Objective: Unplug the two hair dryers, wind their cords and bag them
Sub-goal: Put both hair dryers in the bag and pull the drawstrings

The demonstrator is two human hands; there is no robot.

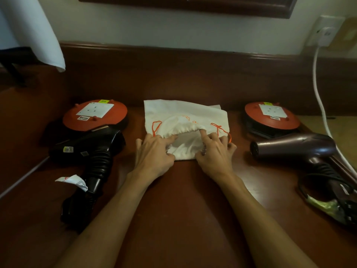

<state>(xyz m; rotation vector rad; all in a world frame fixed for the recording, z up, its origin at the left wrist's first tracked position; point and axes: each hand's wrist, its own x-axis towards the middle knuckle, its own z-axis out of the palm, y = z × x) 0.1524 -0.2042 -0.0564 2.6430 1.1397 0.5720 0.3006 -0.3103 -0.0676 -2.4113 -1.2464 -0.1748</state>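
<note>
A white drawstring bag (183, 115) with orange cords lies flat at the middle of the wooden desk. My left hand (152, 151) and my right hand (216, 151) hold the gathered mouth of the bag and spread it apart, fingers hooked into the rim. A black hair dryer (92, 149) lies at the left with its cord bundled near a white tag. A dark purple hair dryer (295, 146) lies at the right, its black cord (324, 182) coiled beside its handle.
Two orange cord reels with white sockets sit behind the dryers, one at the left (95, 115), one at the right (272, 117). A white cable (318, 89) runs from a wall plug (326, 35) down the right side. A lampshade (32, 29) hangs at the upper left.
</note>
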